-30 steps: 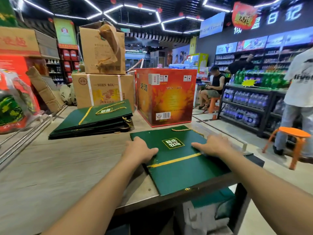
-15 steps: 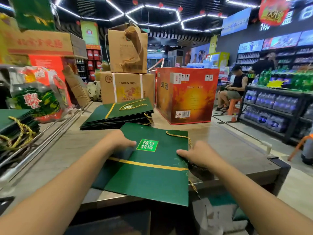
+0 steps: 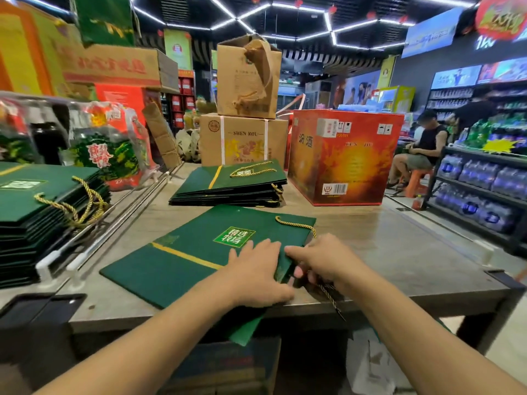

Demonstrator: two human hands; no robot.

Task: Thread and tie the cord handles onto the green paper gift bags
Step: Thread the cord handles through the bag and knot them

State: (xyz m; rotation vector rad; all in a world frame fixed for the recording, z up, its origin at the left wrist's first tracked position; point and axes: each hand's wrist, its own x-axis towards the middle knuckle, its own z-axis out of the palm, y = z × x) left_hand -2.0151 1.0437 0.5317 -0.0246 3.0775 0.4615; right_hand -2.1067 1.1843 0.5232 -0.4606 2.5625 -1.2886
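Note:
A flat green paper gift bag (image 3: 185, 260) with a yellow stripe and a white label lies on the table, one corner hanging over the near edge. A gold cord handle (image 3: 296, 225) loops from its far right edge. My left hand (image 3: 258, 273) lies flat on the bag near its right edge, fingers straight. My right hand (image 3: 319, 260) is at the bag's right edge with curled fingers pinching the edge, and a dark gold cord end (image 3: 332, 297) trails from under it over the table edge.
A stack of finished green bags (image 3: 231, 186) sits further back, another stack (image 3: 37, 218) at the left. Cardboard boxes (image 3: 242, 138) and a red carton (image 3: 342, 158) stand behind. Metal rails (image 3: 119, 220) run along the table's left. A seated person (image 3: 422, 149) and drink shelves (image 3: 484, 189) are at right.
The bag has turned and slid left on the table. My left hand moved from the bag's left side to beside my right hand at the right edge.

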